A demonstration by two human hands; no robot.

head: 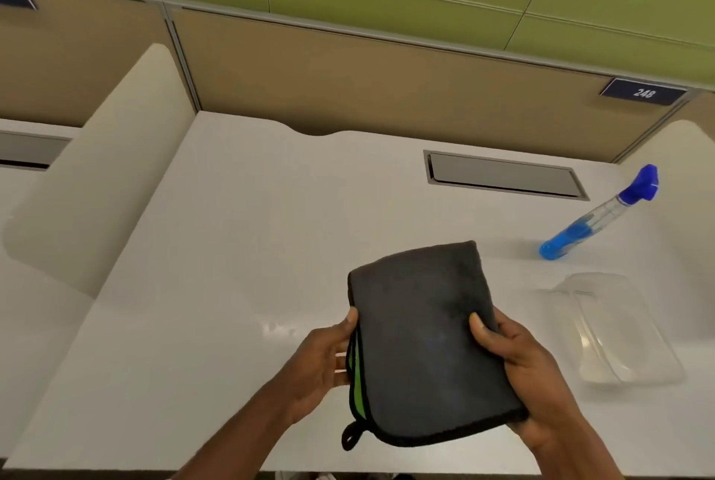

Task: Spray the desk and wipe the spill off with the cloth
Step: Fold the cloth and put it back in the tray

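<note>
Head view: both my hands, left hand (323,361) and right hand (518,367), grip the folded cloth (427,340) by its side edges; it looks soft, light, floppy.

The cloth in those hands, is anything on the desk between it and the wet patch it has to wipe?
Nothing visible. The folded cloth sits in both hands beside the shiny smear on the desk. The spray bottle and clear container lie off to the right.

Two bare forearms in head view, no sleeves showing. Left hand (321,359) and right hand (518,367) bare: no gloves, rings, watch. Fingernails short.
</note>
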